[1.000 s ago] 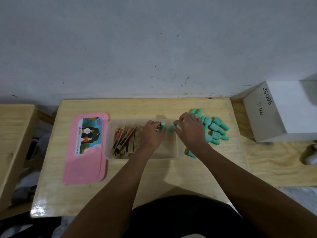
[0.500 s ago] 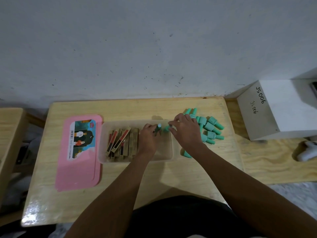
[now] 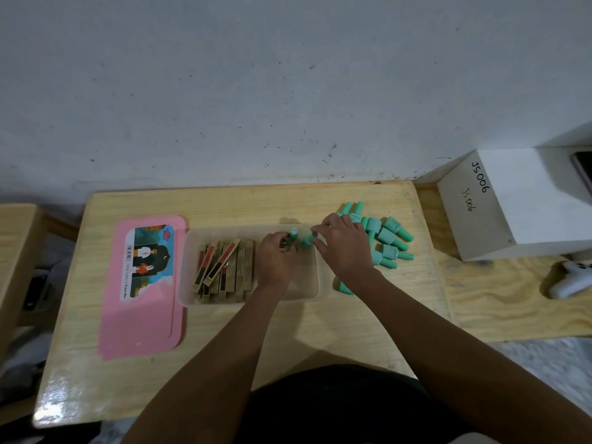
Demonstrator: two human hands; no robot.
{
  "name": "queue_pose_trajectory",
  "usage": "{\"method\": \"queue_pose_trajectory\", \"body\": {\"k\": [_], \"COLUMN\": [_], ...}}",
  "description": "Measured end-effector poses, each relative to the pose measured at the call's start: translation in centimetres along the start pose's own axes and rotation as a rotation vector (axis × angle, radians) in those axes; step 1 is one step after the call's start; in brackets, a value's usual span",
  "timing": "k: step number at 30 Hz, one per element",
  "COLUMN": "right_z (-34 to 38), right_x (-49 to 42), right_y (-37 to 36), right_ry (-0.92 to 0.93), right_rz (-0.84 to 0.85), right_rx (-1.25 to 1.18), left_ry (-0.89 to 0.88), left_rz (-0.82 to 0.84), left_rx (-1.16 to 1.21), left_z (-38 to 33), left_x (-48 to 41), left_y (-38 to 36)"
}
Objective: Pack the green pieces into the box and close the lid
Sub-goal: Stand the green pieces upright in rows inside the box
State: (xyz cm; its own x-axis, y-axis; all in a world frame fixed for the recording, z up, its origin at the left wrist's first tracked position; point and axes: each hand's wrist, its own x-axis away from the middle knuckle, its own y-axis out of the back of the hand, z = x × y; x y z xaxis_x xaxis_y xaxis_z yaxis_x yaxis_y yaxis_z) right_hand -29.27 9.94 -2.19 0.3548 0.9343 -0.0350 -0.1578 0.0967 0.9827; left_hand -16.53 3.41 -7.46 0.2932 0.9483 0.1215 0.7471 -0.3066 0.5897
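- 2 bare forearms reach forward from the bottom edge, over a dark garment, onto a pale wooden table (image 3: 288,331).
- Nearest on that table, at the left, lies a pink lid (image 3: 141,325), flat, with a picture label on its far half; it lies just beside the left end of the box.
- 1 clear plastic box (image 3: 307,294) sits at the middle of the table, open. Its left half holds a row of thin gold and red sticks (image 3: 224,267), packed on edge and leaning.
- 1 loose green piece (image 3: 342,287) lies on the table just outside the box's right end, partly hidden by the right wrist.
- Inside the right half of the box, the left hand (image 3: 276,258) curls its fingers around an upright green piece (image 3: 293,236); the round top shows above the knuckles.
- Beside it, the right hand (image 3: 344,248) hovers over the box's far right corner, fingers loosely spread, thumb and forefinger tips pinching a second green piece (image 3: 308,241).
- Farther right, a heap of green pieces (image 3: 389,241) lies on the table, just beyond the right hand, well clear of the box.
- 1 white box (image 3: 512,200) marked JS006 stands on the next table to the right, with a white controller (image 3: 573,280) nearer the viewer.
- Farthest back, a grey speckled wall (image 3: 288,91) rises behind the table.
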Motion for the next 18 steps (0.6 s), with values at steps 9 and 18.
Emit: {"method": "queue_pose_trajectory", "body": {"k": [9, 18], "right_z": [-0.8, -8.5], "right_x": [0.5, 6.1], "right_y": [0.5, 1.8], "right_ry": [0.009, -0.327], "right_rz": [0.019, 0.002], "right_rx": [-0.137, -0.277], "left_ry": [0.01, -0.054], "left_rz": [0.002, -0.123], "left_rx": [0.049, -0.029], "left_z": [-0.5, -2.5], "left_x": [0.1, 2.3], "left_y": [0.4, 1.4]}}
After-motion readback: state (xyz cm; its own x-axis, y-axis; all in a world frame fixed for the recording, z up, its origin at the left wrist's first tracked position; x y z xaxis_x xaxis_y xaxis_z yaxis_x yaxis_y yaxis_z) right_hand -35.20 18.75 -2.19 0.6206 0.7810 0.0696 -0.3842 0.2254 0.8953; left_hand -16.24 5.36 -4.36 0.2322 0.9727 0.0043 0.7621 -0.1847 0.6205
